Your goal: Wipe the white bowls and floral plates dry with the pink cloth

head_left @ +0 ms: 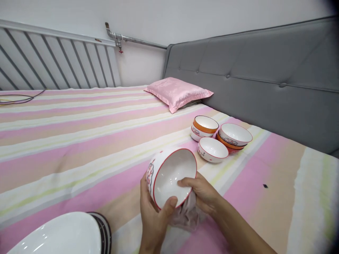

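A white bowl (172, 173) with a red rim and a painted blossom pattern on its outside is held tilted above the bed, its inside facing me. My left hand (156, 215) grips its lower left side, thumb over the rim. My right hand (202, 192) holds the right side, thumb inside the bowl. A crumpled greyish-pink cloth (188, 213) hangs below the bowl by my right hand, which seems to hold it against the outside. How far the cloth reaches behind the bowl is hidden.
Beyond my hands sit a small white bowl (213, 150), an orange-and-white bowl stack (205, 126) and another stack (235, 135). Stacked white plates (60, 236) lie at lower left. A pink pillow (178, 92) rests near the grey headboard (254, 67). Cables (21, 98) lie at far left.
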Demonstrator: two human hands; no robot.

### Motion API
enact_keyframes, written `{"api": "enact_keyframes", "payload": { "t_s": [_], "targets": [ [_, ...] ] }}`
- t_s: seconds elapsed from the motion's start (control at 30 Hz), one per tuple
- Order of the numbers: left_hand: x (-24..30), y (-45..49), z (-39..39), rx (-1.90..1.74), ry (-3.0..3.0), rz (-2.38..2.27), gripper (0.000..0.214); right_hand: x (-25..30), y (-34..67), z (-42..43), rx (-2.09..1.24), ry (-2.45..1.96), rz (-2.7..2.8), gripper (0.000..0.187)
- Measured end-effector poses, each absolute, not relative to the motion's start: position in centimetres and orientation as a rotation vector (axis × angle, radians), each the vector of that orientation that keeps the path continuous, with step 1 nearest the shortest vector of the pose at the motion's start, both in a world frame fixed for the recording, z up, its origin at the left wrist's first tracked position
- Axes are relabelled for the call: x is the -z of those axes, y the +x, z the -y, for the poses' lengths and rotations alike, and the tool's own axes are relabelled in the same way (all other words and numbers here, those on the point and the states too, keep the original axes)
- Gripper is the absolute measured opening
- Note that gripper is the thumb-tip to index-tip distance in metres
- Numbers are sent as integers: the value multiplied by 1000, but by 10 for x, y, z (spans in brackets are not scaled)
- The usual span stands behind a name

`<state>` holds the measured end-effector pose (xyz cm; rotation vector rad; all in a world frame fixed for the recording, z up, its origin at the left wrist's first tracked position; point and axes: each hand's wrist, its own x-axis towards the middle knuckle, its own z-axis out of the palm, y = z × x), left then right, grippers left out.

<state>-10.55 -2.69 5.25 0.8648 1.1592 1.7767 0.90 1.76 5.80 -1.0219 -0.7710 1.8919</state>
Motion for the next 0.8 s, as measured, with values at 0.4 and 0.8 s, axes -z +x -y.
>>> {"api": "enact_keyframes", "payload": {
  "t_s": [0.4,0.8],
  "targets": [
    [-58,-125,25,-1490,649,-1033,49,-82,30,-18,-1301,-1144,1706,40],
    [-45,-117,22,-1849,225,-1079,35,-75,3,-9,-1686,-1093,1167,42]
  ]
}}
